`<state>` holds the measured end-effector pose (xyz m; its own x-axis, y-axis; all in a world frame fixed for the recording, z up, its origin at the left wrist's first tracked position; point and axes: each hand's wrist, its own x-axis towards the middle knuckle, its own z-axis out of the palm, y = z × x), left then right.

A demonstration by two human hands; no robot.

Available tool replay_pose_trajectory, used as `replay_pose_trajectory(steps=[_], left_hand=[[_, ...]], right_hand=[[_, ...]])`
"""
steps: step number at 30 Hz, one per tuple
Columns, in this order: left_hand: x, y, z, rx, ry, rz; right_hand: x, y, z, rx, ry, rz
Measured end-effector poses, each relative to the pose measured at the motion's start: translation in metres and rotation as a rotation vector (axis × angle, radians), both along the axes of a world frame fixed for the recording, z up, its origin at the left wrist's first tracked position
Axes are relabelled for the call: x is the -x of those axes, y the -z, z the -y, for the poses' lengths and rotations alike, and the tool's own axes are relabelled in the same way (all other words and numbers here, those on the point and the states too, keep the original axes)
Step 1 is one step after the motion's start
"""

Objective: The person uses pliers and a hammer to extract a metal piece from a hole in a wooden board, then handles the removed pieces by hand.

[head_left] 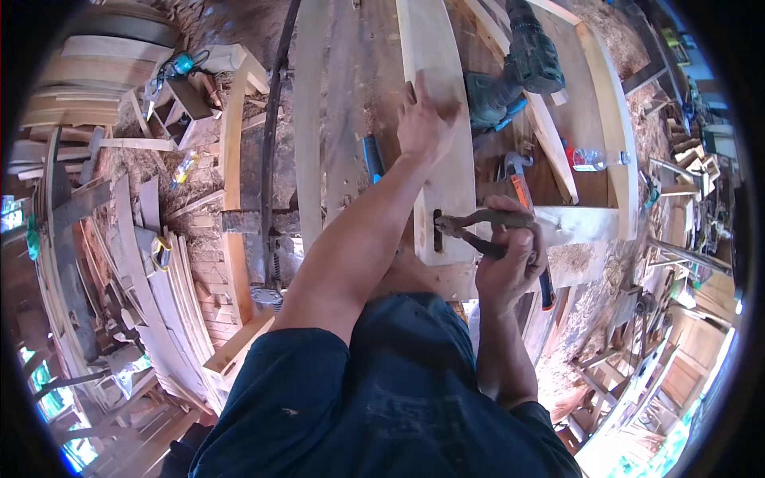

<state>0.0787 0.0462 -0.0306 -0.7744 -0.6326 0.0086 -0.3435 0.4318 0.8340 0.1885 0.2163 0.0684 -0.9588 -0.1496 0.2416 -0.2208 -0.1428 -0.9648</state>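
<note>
A pale wooden board [442, 167] lies lengthwise on the bench, with a dark slot [437, 231] near its close end. My left hand [428, 123] rests on the board farther up, fingers spread and holding nothing. My right hand [514, 253] is closed round the handles of a pair of pliers [478, 219], whose jaws are at the slot. Whether the jaws grip anything is too small to tell. Just beyond my right hand lies a hammer [519, 179] with an orange and black handle, partly hidden by the hand.
A dark power drill [530, 64] stands right of the board. A blue-handled tool [372, 158] lies left of it. A plastic bottle [590, 159] is at the right, inside a wooden frame [624, 143]. Stacked planks [103, 72] and a long clamp [275, 143] are at the left.
</note>
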Motion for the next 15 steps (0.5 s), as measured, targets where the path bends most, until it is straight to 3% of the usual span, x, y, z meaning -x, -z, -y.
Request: replay_pose_trajectory(steps=[2, 7, 12, 15], left_hand=[[-0.001, -0.002, 0.0, 0.007, 0.001, 0.01], [-0.001, 0.001, 0.0, 0.028, -0.007, -0.013], [0.001, -0.002, 0.0, 0.004, 0.007, 0.022], [0.001, 0.002, 0.0, 0.007, 0.001, -0.044]], right_hand=[[-0.001, -0.009, 0.0, -0.119, -0.032, 0.037], [0.0, -0.019, -0.023, 0.114, 0.16, 0.042], [-0.009, -0.006, -0.036, 0.299, 0.16, 0.186], [-0.013, 0.004, -0.033, 0.29, 0.25, 0.173]])
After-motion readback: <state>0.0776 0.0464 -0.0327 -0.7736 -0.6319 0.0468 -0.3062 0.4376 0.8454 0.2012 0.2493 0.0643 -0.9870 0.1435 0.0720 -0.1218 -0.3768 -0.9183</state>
